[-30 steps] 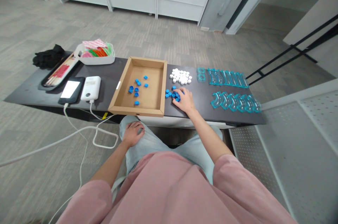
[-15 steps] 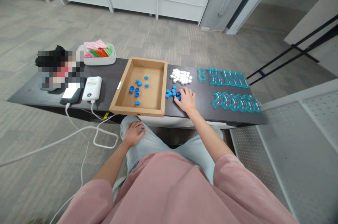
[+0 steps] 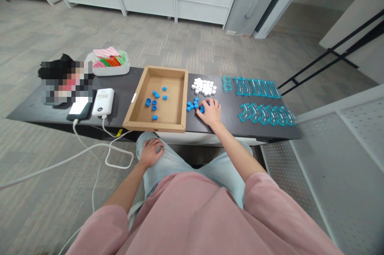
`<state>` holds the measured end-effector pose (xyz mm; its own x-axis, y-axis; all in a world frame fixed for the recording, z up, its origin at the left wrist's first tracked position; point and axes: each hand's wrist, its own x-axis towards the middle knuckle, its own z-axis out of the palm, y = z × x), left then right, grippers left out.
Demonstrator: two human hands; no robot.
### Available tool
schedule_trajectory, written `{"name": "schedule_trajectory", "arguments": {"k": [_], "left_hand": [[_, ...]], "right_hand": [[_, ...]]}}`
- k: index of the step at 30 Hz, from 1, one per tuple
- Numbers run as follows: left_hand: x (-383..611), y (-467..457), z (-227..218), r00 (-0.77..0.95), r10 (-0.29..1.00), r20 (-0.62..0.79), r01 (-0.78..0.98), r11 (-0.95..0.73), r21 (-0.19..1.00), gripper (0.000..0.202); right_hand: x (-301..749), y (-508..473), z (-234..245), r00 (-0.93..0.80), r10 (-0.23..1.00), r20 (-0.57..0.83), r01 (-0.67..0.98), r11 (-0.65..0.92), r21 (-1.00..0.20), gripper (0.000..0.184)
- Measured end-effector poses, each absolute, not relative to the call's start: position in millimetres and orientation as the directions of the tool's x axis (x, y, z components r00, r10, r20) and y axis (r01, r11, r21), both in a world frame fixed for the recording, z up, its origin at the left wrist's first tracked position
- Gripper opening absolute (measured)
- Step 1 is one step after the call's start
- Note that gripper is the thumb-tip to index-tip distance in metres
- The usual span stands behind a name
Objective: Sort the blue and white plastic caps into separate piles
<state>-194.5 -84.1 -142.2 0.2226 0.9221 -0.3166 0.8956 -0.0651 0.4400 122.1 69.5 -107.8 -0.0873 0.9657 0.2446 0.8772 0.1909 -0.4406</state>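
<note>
My right hand is over a small group of blue hexagonal pieces on the dark tabletop. Its fingers and thumb curl round several of them, and the palm hides part of the group. My left hand lies flat on my left thigh, its fingers stretched out and holding nothing. Just left of the blue group stands a shallow cardboard tray with several more blue pieces scattered inside. Behind the group lies a cluster of white hexagonal pieces.
Teal transparent straight tracks, curved tracks and small teal pieces lie on the right. To the left are a white power bank, a cabled phone and a white basket of colourful strips. White cables hang past the table edge.
The view has shifted slightly. My right hand stays at the blue pieces with its fingers a little changed, and my left hand has not moved.
</note>
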Motion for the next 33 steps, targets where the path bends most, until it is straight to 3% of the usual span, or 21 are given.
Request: {"name": "schedule_trajectory", "arguments": {"k": [14,23,33], "left_hand": [[-183.6,-84.7,-108.9,0.211,0.921,-0.328,0.896,-0.048,0.442,0.033],[-182.1,-83.4,-105.7,0.203,0.911,-0.359,0.910,-0.039,0.414,0.033],[-186.1,-84.4,-101.7,0.239,0.922,-0.305,0.875,-0.068,0.480,0.029]], "right_hand": [[130.1,78.4,-101.4,-0.152,0.966,0.207,0.887,0.226,-0.404,0.016],[133.2,84.0,-105.6,-0.052,0.964,0.260,0.828,0.187,-0.528,0.015],[125.7,95.7,-95.0,0.110,0.964,0.244,0.747,0.082,-0.660,0.014]]}}
